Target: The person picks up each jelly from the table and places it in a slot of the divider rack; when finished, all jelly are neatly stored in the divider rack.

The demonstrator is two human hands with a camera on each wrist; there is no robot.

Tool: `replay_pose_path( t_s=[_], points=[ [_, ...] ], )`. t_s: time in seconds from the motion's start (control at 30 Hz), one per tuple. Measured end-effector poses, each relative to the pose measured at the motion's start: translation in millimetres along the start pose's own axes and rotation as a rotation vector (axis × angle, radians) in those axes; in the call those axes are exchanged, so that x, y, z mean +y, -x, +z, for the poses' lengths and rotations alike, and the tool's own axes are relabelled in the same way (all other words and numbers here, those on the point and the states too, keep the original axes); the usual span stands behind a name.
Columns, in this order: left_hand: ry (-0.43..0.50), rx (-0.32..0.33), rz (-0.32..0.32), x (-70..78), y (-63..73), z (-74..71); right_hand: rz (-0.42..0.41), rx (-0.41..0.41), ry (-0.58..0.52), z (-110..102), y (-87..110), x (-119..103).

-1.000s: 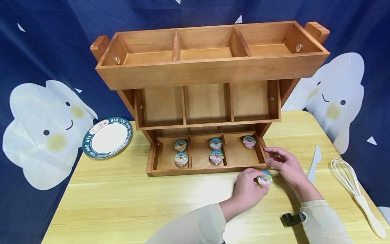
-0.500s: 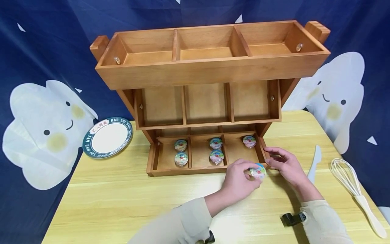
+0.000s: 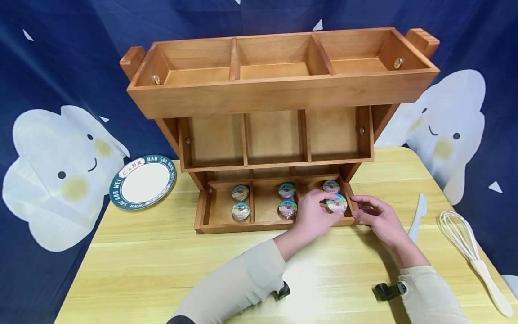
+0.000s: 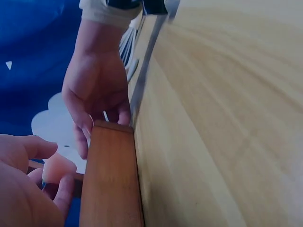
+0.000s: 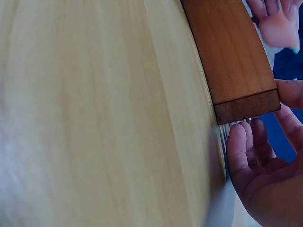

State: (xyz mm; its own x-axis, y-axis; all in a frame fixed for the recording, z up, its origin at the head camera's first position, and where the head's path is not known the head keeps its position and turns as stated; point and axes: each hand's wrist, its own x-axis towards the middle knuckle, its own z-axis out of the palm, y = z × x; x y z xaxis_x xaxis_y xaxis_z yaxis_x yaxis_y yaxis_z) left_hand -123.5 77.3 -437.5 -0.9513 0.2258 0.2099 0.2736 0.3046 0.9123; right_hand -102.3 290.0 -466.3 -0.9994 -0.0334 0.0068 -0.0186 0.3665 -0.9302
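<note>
In the head view, my left hand (image 3: 313, 213) pinches a small jelly cup (image 3: 337, 204) with a printed lid, held over the right compartment of the bottom wooden tray (image 3: 275, 227). Its pinkish body (image 4: 60, 168) shows between the fingers in the left wrist view. Another jelly cup (image 3: 331, 186) sits just behind it in that compartment. Two jelly cups stand one behind the other in the middle compartment, and two in the left one. My right hand (image 3: 378, 220) grips the tray's right end, fingers and thumb at its front corner.
Above the bottom tray rise a middle tray (image 3: 277, 167) and a top tray (image 3: 279, 96) of the same wooden rack. A green-rimmed plate (image 3: 118, 184) lies at left. A pale spatula-like knife (image 3: 418, 216) and a whisk (image 3: 469, 249) lie at right.
My left hand has lifted the jelly cup from the table in front of the tray and carried it up and slightly left, over the right compartment. My right hand has stayed at the tray's end.
</note>
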Motion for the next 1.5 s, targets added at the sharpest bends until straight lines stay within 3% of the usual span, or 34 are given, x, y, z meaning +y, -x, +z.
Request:
replay_pose_path(
  t_s=[0.17, 0.4, 0.5, 0.63, 0.73, 1.27, 1.37, 1.5],
  points=[
    [-0.125, -0.019, -0.065, -2.4, -11.4, 7.5, -0.006, 0.001, -0.004, 0, -0.8, 0],
    [-0.223, -0.120, -0.188, -7.3, -23.8, 17.8, -0.009, -0.002, -0.003, 0, -2.8, -2],
    [-0.210, -0.138, -0.276, -7.8, -28.4, 19.5, -0.009, -0.001, 0.000, 0, -3.6, -2],
    [-0.165, -0.114, -0.394, -7.2, -32.6, 19.9, -0.014, 0.001, 0.002, -1, -4.1, -3],
    [-0.151, -0.093, -0.447, -6.9, -34.0, 20.0, -0.017, -0.002, -0.003, -1, -3.8, -2],
    [-0.184, -0.101, -0.494, -4.9, -35.1, 20.4, -0.027, -0.004, -0.021, -1, -2.2, 1],
    [-0.176, -0.108, -0.476, -3.6, -33.7, 17.9, -0.024, 0.000, -0.008, -1, -1.2, 2],
    [-0.203, -0.130, -0.402, 1.0, -28.6, 10.1, -0.021, 0.004, 0.008, 0, -0.4, 2]
  ],
)
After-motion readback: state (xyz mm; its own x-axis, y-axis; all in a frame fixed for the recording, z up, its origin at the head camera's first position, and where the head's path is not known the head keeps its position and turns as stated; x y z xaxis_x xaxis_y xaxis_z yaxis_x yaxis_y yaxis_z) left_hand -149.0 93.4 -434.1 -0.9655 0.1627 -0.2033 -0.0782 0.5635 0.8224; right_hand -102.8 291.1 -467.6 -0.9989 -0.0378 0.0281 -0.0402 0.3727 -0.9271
